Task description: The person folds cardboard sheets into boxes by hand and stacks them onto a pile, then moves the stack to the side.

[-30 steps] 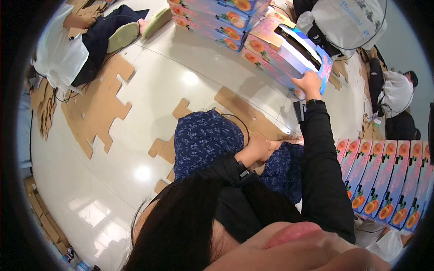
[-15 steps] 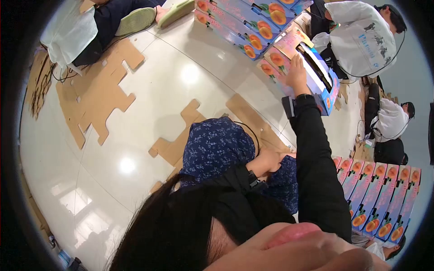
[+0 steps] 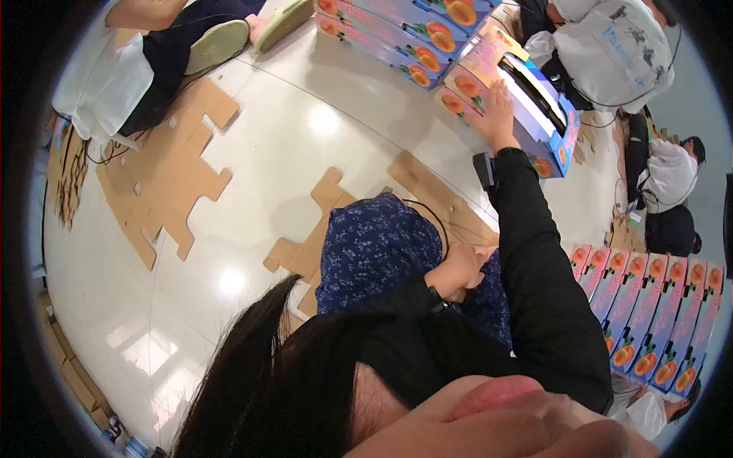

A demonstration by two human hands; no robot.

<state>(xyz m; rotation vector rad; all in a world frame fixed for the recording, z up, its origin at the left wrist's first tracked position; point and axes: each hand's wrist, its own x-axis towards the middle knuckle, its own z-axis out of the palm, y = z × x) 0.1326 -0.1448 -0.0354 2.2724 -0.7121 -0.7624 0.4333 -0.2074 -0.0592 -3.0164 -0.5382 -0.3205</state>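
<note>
My right hand (image 3: 498,116) lies with fingers stretched out on a peach-printed carton (image 3: 527,122) at the upper right. The carton is pink and blue, with a long dark slot beside a white strip on its upper side. My left hand (image 3: 458,269) rests low by my lap, its fingers curled in over the dark blue flowered cloth (image 3: 382,244). Whatever those fingers hold, if anything, is hidden. Against the far side of my carton stands a row of similar peach cartons (image 3: 397,46).
More peach cartons (image 3: 649,313) stand in a row at the right. Flat cut cardboard pieces (image 3: 168,168) lie on the shiny tiled floor (image 3: 252,160). Another person (image 3: 114,84) sits at the upper left, and a person in a white top (image 3: 615,57) is beyond my carton.
The view has shifted slightly. My right hand stays on the carton, its fingers a little more spread. The person at the upper left has brought an arm into view.
</note>
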